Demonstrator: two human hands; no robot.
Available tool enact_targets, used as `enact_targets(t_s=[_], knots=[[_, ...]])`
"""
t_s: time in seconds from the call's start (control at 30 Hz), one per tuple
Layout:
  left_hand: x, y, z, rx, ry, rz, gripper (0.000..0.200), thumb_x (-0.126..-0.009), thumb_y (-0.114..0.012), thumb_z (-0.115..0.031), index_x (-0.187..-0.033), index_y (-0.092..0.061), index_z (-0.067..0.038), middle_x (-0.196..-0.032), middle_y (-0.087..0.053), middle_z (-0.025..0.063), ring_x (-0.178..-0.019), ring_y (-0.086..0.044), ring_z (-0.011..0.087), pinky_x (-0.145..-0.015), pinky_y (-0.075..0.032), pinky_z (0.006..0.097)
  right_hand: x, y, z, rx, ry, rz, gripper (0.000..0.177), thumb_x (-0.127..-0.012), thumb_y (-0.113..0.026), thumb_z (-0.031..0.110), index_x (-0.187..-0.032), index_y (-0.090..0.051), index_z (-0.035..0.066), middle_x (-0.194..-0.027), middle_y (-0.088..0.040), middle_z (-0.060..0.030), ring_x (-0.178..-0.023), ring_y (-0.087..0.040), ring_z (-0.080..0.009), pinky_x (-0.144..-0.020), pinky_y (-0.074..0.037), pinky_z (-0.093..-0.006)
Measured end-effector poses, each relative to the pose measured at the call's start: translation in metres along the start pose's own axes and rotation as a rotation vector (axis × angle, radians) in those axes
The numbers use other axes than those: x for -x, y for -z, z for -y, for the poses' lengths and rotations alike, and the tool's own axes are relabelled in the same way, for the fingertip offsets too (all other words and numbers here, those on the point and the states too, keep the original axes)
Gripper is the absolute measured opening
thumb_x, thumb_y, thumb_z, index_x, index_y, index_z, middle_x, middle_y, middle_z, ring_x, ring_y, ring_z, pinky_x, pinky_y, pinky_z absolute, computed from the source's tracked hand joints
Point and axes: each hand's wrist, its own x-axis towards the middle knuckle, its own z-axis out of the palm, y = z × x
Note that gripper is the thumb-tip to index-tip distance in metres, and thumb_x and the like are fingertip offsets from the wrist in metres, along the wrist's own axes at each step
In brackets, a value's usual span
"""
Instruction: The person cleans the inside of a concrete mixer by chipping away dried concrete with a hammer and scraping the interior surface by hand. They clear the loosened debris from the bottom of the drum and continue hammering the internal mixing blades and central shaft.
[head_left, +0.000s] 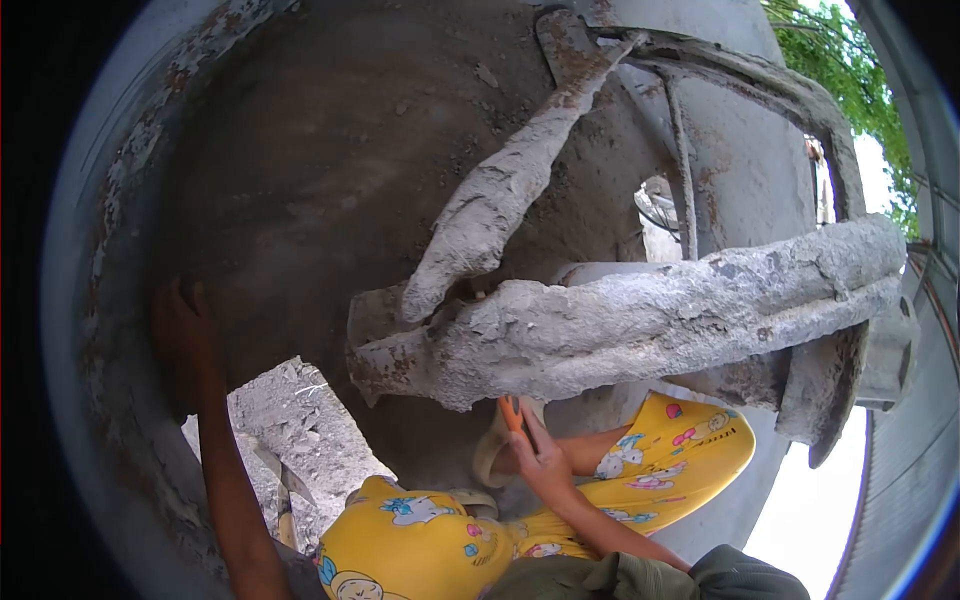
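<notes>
My right hand (545, 465) is closed around an orange-handled tool (513, 412). The tool's far end is hidden behind a thick mixer arm (600, 335) caked with grey concrete, so its kind does not show. On the left, my left hand (185, 325) rests against the dusty inner surface of the drum (270, 220), in deep shadow, its fingers stretched out. A second caked arm (500, 200) slants up from the first toward a metal bracket. My bent knees, in yellow patterned trousers (680, 450), are below the thick arm.
A tool with a pointed blade and a wooden handle (287, 525) lies by a square opening (300, 410) at lower left, where rough ground shows. A bent metal frame (740, 70) crosses the upper right. A round flange (825, 390) stands at the thick arm's right end.
</notes>
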Motion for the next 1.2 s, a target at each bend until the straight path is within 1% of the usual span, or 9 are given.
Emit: enact_targets(t_s=[0.1, 0.2, 0.3, 0.4, 0.67, 0.77, 0.9, 1.1, 1.2], knots=[[0.002, -0.010, 0.014, -0.030, 0.039, -0.016, 0.034, -0.086, -0.046, -0.032, -0.109, -0.050, -0.007, -0.108, -0.050, 0.0127, -0.099, -0.049, 0.0290, -0.082, -0.038, 0.0398, 0.032, 0.011, 0.021, 0.039, -0.174, 0.181, 0.048, -0.084, -0.049, 0.028, -0.126, -0.037, 0.009, -0.091, -0.059, -0.0183, -0.080, -0.059, -0.0293, -0.070, -0.044, -0.0309], [0.003, -0.007, 0.000, -0.083, 0.042, -0.008, 0.034, -0.086, -0.045, -0.032, -0.111, -0.049, -0.008, -0.110, -0.049, 0.0120, -0.100, -0.048, 0.0283, -0.082, -0.038, 0.0402, 0.012, 0.004, -0.001, 0.069, -0.138, 0.131, 0.041, -0.084, -0.051, 0.021, -0.119, -0.044, 0.001, -0.103, -0.057, -0.0189, -0.090, -0.059, -0.0211, -0.073, -0.045, -0.0278], [0.003, -0.010, 0.000, -0.118, 0.058, 0.024, 0.034, -0.087, -0.045, -0.031, -0.112, -0.048, -0.009, -0.109, -0.049, 0.0123, -0.100, -0.048, 0.0282, -0.082, -0.038, 0.0401, -0.020, -0.019, -0.027, 0.307, -0.256, 0.573, 0.039, -0.083, -0.050, 0.020, -0.117, -0.045, 0.003, -0.099, -0.057, -0.0194, -0.089, -0.058, -0.0242, -0.074, -0.044, -0.0313], [0.002, -0.007, -0.003, -0.133, 0.042, 0.055, 0.034, -0.087, -0.044, -0.030, -0.112, -0.048, -0.008, -0.110, -0.049, 0.0127, -0.100, -0.048, 0.0283, -0.082, -0.037, 0.0402, -0.033, -0.029, -0.042, 0.227, -0.203, 0.652, 0.037, -0.082, -0.050, 0.020, -0.116, -0.046, 0.004, -0.101, -0.056, -0.0198, -0.090, -0.056, -0.0248, -0.075, -0.044, -0.0327], [-0.003, -0.009, -0.002, -0.070, -0.029, -0.008, 0.032, -0.086, -0.046, -0.027, -0.111, -0.049, -0.007, -0.108, -0.050, 0.0137, -0.098, -0.049, 0.0292, -0.083, -0.038, 0.0386, 0.010, 0.015, -0.025, -0.014, -0.374, 0.358, 0.034, -0.080, -0.048, 0.018, -0.112, -0.049, 0.006, -0.105, -0.053, -0.0210, -0.095, -0.053, -0.0263, -0.079, -0.042, -0.0366], [-0.003, 0.000, -0.006, -0.115, 0.002, 0.023, 0.032, -0.086, -0.046, -0.026, -0.111, -0.050, -0.006, -0.108, -0.051, 0.0142, -0.097, -0.050, 0.0297, -0.083, -0.039, 0.0379, -0.006, 0.004, -0.024, 0.276, -0.297, 0.561, 0.032, -0.080, -0.048, 0.019, -0.109, -0.050, 0.004, -0.107, -0.052, -0.0185, -0.095, -0.053, -0.0240, -0.080, -0.042, -0.0354], [-0.001, -0.003, -0.004, -0.021, 0.002, 0.048, 0.032, -0.087, -0.046, -0.026, -0.111, -0.050, -0.006, -0.106, -0.052, 0.0147, -0.097, -0.050, 0.0301, -0.082, -0.040, 0.0376, -0.041, -0.021, -0.037, 0.216, -0.223, 0.812, 0.029, -0.082, -0.044, 0.021, -0.105, -0.050, 0.003, -0.102, -0.054, -0.0159, -0.093, -0.053, -0.0228, -0.079, -0.042, -0.0339], [-0.006, -0.004, -0.003, -0.011, 0.014, 0.032, 0.031, -0.086, -0.047, -0.026, -0.109, -0.051, -0.005, -0.106, -0.052, 0.0148, -0.097, -0.050, 0.0292, -0.082, -0.040, 0.0375, -0.009, 0.014, -0.011, -0.114, -0.498, 0.556, 0.028, -0.085, -0.040, 0.024, -0.099, -0.050, 0.001, -0.094, -0.056, -0.0120, -0.090, -0.054, -0.0209, -0.078, -0.042, -0.0315], [-0.004, -0.006, -0.001, 0.022, -0.012, 0.046, 0.031, -0.087, -0.046, -0.025, -0.109, -0.050, -0.005, -0.106, -0.053, 0.0146, -0.098, -0.051, 0.0288, -0.082, -0.040, 0.0369, -0.009, 0.021, 0.011, 0.018, -0.610, 0.591, 0.029, -0.086, -0.037, 0.025, -0.096, -0.050, 0.001, -0.090, -0.057, -0.0101, -0.088, -0.054, -0.0200, -0.078, -0.042, -0.0304]])
